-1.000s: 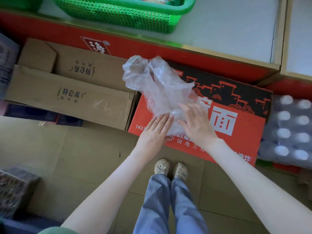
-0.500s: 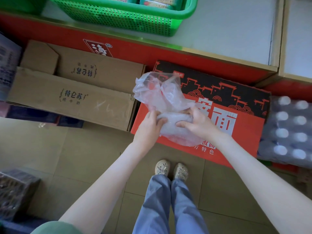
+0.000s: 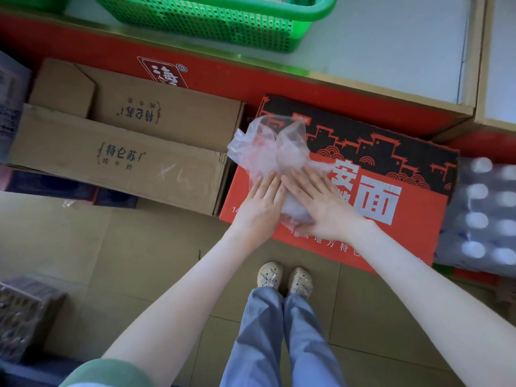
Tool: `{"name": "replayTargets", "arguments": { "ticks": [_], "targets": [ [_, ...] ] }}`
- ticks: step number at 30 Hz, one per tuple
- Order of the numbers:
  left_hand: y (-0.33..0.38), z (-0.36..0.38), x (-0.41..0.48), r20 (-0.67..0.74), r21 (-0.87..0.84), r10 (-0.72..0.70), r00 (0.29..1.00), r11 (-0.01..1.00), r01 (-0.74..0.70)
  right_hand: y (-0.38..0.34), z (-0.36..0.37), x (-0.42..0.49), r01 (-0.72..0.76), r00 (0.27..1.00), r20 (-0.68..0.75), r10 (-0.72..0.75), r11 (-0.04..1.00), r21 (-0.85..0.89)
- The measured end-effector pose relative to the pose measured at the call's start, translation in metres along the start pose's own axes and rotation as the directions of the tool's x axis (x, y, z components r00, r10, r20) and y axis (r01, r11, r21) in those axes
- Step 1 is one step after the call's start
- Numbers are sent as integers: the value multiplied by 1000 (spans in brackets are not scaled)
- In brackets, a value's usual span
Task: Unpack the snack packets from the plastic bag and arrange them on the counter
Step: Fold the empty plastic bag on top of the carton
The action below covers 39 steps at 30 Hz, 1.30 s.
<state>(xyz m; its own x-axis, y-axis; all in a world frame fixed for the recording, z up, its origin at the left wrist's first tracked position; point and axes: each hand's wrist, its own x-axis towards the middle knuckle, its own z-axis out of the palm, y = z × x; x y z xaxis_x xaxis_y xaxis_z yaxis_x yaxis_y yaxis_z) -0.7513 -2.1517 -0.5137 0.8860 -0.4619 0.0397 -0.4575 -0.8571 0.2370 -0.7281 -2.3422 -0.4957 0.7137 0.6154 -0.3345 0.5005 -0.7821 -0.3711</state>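
Note:
A clear, crumpled plastic bag (image 3: pixel 268 152) lies on top of a red and black carton (image 3: pixel 391 163) on the floor. My left hand (image 3: pixel 259 208) rests flat on the bag's near left part, fingers straight. My right hand (image 3: pixel 321 208) presses flat on the bag beside it, fingers spread toward the upper left. The bag looks empty and partly folded under both palms. A green basket (image 3: pixel 223 26) stands on the white counter (image 3: pixel 391 43) above; packets inside it barely show at the frame's top edge.
Two brown cardboard boxes (image 3: pixel 117 157) sit left of the red carton. A shrink-wrapped pack of bottles (image 3: pixel 485 219) lies at the right. A wrapped bundle (image 3: pixel 25 314) sits at lower left. My feet (image 3: pixel 284 277) stand on the tiled floor just before the carton.
Half a second ago both hands gripped the bunched bag. Now they lie flat on it, pressing it down onto the red carton, and the bag sits lower and flatter.

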Motion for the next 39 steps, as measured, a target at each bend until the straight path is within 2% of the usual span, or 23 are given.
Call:
{"name": "replayTargets", "arguments": {
  "ticks": [3, 6, 8, 11, 13, 16, 17, 18, 20, 22, 24, 26, 28, 30, 31, 33, 34, 36, 39],
  "targets": [
    [0, 3, 0, -90, -26, -3, 996, 1000, 1, -2, -4, 2, -15, 998, -60, 17, 999, 33],
    [-2, -1, -5, -189, -58, 48, 981, 997, -60, -3, -9, -1, 8, 993, -114, -1, 998, 61],
    [-6, -13, -4, -262, -126, 32, 964, 990, -67, -4, -20, -3, -25, 991, -123, 54, 974, 224],
    [-12, -29, 3, -366, -146, -27, 930, 989, -29, 2, -37, 2, -176, 982, 25, 186, 871, 458],
    [-17, -31, 9, -291, -105, -44, 956, 994, 14, 2, -46, 7, -179, 981, 33, 190, 831, 526],
    [-28, -31, 18, 50, -193, -87, 995, 977, 95, 6, -53, 19, -247, 969, 132, 208, 821, 514],
    [-31, -29, 20, 118, -259, -90, 989, 959, 118, 5, -55, 23, -250, 968, 136, 210, 841, 481],
    [-33, -26, 23, 128, -296, -83, 988, 948, 118, 3, -56, 26, -206, 978, 59, 200, 893, 399],
    [-36, -21, 32, 81, -272, -97, 992, 955, 115, 1, -51, 28, -89, 965, -247, 92, 996, 24],
    [-36, -20, 40, 7, -184, -142, 990, 973, 140, -6, -40, 27, -150, 883, -469, -13, 940, -307],
    [-35, -15, 43, -88, -98, -161, 983, 983, 153, -14, -26, 26, -149, 854, -511, -97, 895, -420],
    [-34, -6, 42, -184, -46, -159, 970, 987, 153, -14, -14, 24, -111, 902, -428, -52, 931, -347],
    [-32, 3, 43, -306, 14, -122, 944, 991, 132, -9, -12, 27, -131, 974, -213, 83, 967, -219],
    [-30, 8, 44, -370, 52, 4, 929, 999, 17, -2, -18, 35, -178, 984, -10, 179, 967, -181],
    [-30, 6, 44, -340, 26, 57, 939, 998, -51, 2, -21, 38, -188, 981, 24, 195, 967, -173],
    [-35, 4, 40, -199, -109, 91, 976, 988, -114, 9, -24, 44, -165, 986, -7, 165, 979, -117],
    [-38, 2, 36, -114, -147, 84, 990, 984, -101, 12, -23, 46, -142, 990, -30, 140, 986, -82],
    [-44, 2, 34, -14, -127, 50, 999, 991, -52, 15, -23, 48, -113, 993, -47, 112, 993, -26],
    [-43, -5, 43, -5, -103, -28, 1000, 994, 27, 12, -33, 46, -99, 987, -110, 117, 983, 155]
  ]
}}
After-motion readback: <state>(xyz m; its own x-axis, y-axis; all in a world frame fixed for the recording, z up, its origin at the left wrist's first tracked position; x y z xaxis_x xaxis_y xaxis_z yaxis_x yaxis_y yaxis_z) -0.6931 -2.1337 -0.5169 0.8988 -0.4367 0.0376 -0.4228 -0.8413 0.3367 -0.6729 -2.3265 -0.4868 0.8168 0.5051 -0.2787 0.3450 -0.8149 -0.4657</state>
